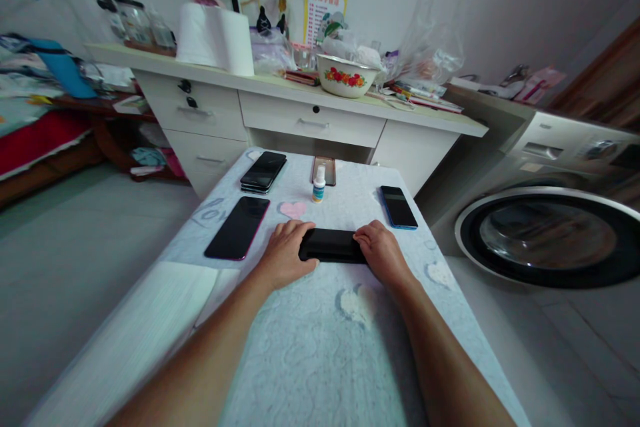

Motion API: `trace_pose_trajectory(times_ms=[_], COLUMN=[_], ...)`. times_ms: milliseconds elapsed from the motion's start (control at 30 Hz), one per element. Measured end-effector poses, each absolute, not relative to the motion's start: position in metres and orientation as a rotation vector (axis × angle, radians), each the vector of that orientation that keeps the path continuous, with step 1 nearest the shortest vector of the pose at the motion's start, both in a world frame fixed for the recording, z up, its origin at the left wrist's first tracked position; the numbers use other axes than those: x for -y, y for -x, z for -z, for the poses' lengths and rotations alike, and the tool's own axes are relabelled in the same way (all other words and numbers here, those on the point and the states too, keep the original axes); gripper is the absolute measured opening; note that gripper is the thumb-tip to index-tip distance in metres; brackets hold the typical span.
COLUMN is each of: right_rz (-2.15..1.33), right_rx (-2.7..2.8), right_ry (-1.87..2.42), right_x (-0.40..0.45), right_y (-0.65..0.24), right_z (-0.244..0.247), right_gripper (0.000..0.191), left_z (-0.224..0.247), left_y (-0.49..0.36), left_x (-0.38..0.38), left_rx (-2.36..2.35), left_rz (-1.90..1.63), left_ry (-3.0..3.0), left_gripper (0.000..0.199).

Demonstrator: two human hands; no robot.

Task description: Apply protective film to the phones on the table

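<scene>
A black smartphone (333, 245) lies sideways on the patterned cloth, a light streak along its lower part. My left hand (287, 250) grips its left end, thumb at the near edge and fingers at the far edge. Fingers curled, my right hand (380, 250) holds the right end and covers that corner. Beyond the phone stands a small white spray bottle (319, 185) with a blue and yellow label. Behind the bottle is a phone case (330, 167) with a brownish rim. To the left lies a larger dark phone (239, 228) with a pinkish edge.
A stack of phones (264, 170) sits at the table's far left, and a blue-edged phone (399, 207) at the right. A white desk (313, 115) bears a flowered bowl (345, 77) and paper rolls (215, 37). A washing machine (545, 147) stands to the right.
</scene>
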State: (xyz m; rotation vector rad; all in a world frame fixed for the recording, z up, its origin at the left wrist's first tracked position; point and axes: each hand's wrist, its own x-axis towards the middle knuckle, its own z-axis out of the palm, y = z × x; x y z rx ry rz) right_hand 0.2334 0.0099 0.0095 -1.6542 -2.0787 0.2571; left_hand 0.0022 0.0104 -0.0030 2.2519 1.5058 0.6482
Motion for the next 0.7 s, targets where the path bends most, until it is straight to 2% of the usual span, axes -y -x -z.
trace_pose_trajectory(times_ms=[467,700], right_rz=[-0.525,-0.467], right_rx=[2.211,2.165], right_ry=[1.434,1.455], right_x=[-0.0025,-0.0022], right_y=[-0.2395,-0.2362], right_z=[-0.0185,-0.0171], right_gripper=[0.020,0.019], left_z=[0.0057,0.0056], left_y=[-0.0011,-0.0009], left_x=[-0.0111,-0.0108], left_rx=[-1.490,-1.494], left_rz=[-0.679,-0.683], left_ry=[-2.260,-2.243], left_gripper=[0.059,0.059])
